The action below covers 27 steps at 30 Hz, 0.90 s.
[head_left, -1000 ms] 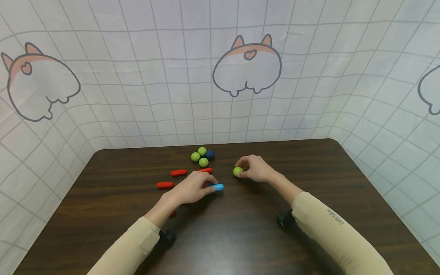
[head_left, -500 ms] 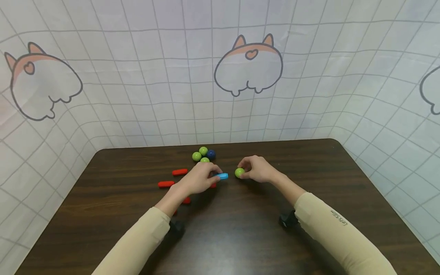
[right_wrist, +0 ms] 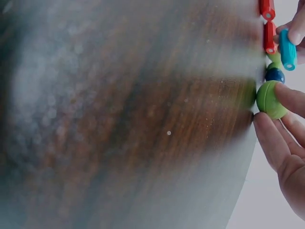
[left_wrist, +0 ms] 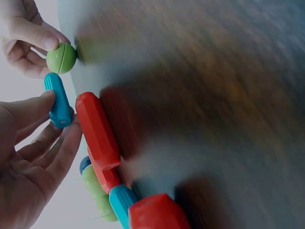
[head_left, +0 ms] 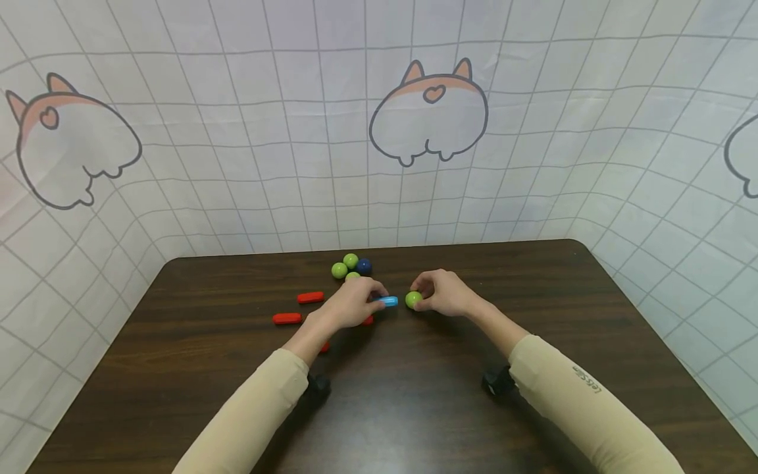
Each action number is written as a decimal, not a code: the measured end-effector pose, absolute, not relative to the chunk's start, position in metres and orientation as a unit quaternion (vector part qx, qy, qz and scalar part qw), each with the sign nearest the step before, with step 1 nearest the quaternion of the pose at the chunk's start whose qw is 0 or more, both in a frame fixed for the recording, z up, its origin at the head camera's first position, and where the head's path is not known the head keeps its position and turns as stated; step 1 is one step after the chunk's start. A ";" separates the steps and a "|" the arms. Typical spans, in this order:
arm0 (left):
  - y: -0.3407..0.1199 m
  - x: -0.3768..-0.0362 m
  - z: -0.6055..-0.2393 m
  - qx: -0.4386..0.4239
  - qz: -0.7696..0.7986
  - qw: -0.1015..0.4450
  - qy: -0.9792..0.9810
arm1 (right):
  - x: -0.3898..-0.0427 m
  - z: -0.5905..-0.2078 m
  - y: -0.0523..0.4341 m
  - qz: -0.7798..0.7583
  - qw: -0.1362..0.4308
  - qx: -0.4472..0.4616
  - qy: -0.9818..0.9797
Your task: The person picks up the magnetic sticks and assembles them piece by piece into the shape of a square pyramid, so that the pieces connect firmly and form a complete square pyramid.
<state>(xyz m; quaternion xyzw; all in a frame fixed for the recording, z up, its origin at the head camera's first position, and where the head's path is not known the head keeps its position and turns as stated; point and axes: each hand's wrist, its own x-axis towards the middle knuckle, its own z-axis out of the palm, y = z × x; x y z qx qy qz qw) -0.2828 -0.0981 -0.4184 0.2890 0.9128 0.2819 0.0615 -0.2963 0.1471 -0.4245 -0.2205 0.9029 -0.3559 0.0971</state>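
Note:
My left hand [head_left: 355, 303] pinches a short blue stick [head_left: 387, 301] between thumb and fingers just above the dark wooden table [head_left: 414, 395]. In the left wrist view the blue stick [left_wrist: 58, 99] points its free end at a green ball [left_wrist: 61, 57], a small gap apart. My right hand [head_left: 444, 293] holds that green ball [head_left: 413, 299] with curled fingers against the table. The right wrist view shows the green ball [right_wrist: 270, 99] under my fingertips [right_wrist: 290, 98] and the blue stick [right_wrist: 287, 49] close by.
Green balls [head_left: 345, 265] and a dark blue ball [head_left: 364, 266] cluster behind my left hand. Red sticks [head_left: 310, 297] [head_left: 287, 318] lie to its left, more are partly hidden under it. A grid-patterned sheet [head_left: 379, 131] surrounds the table.
My left hand has lifted the blue stick and carried it up and right, bringing its end close to the green ball. The right hand has barely moved.

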 end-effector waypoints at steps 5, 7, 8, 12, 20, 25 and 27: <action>-0.093 -0.285 -0.418 0.272 0.277 0.067 0.919 | -0.297 -0.423 0.147 -0.366 0.100 -0.219 0.899; -0.092 -0.286 -0.418 0.267 0.277 0.069 0.920 | -0.298 -0.423 0.147 -0.367 0.099 -0.222 0.898; -0.091 -0.286 -0.419 0.266 0.277 0.069 0.921 | -0.297 -0.423 0.147 -0.366 0.099 -0.222 0.898; -0.087 -0.287 -0.421 0.261 0.275 0.077 0.922 | -0.296 -0.424 0.145 -0.365 0.101 -0.225 0.898; -0.083 -0.287 -0.421 0.261 0.271 0.082 0.923 | -0.296 -0.426 0.144 -0.356 0.099 -0.227 0.901; -0.082 -0.287 -0.421 0.264 0.269 0.084 0.922 | -0.295 -0.426 0.144 -0.352 0.098 -0.223 0.904; -0.082 -0.287 -0.421 0.266 0.270 0.084 0.922 | -0.295 -0.426 0.144 -0.351 0.096 -0.222 0.905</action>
